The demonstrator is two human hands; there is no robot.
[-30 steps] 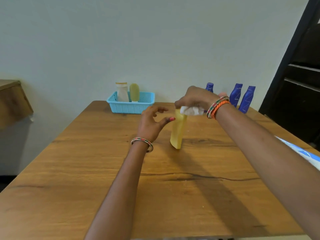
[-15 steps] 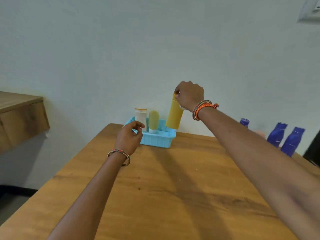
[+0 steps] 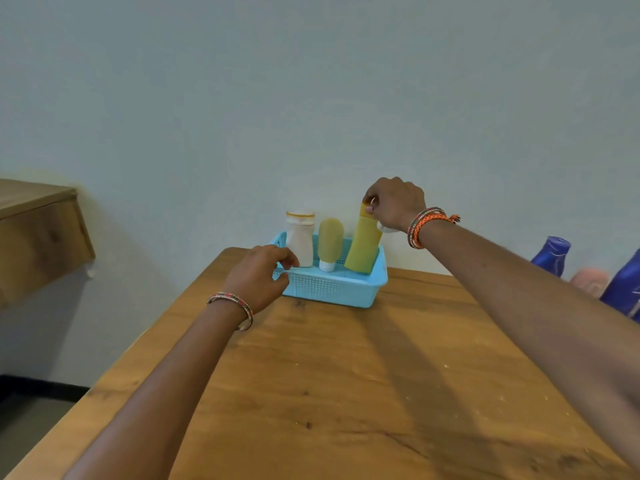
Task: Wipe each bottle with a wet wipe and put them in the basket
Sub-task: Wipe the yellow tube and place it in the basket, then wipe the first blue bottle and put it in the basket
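Observation:
A light-blue basket (image 3: 329, 289) stands at the table's far edge against the wall. Inside it are a white bottle (image 3: 300, 239) and a pale green tube (image 3: 330, 242) standing cap-down. My right hand (image 3: 394, 202) grips the top of a tall yellow bottle (image 3: 363, 245), whose base sits tilted in the basket's right end. A bit of white wet wipe (image 3: 386, 228) shows under that same hand. My left hand (image 3: 259, 277) has its fingers curled at the basket's front-left rim; whether it grips the rim is unclear.
Two blue bottles (image 3: 550, 254) (image 3: 627, 289) and a pink one (image 3: 590, 284) stand at the table's far right edge. The wooden table (image 3: 346, 393) stretches toward me. A wooden shelf (image 3: 38, 233) juts from the wall at the left.
My right hand has carried the yellow bottle from mid-table up and over, then lowered it into the basket's right end. My left hand has reached forward to the basket's front-left rim.

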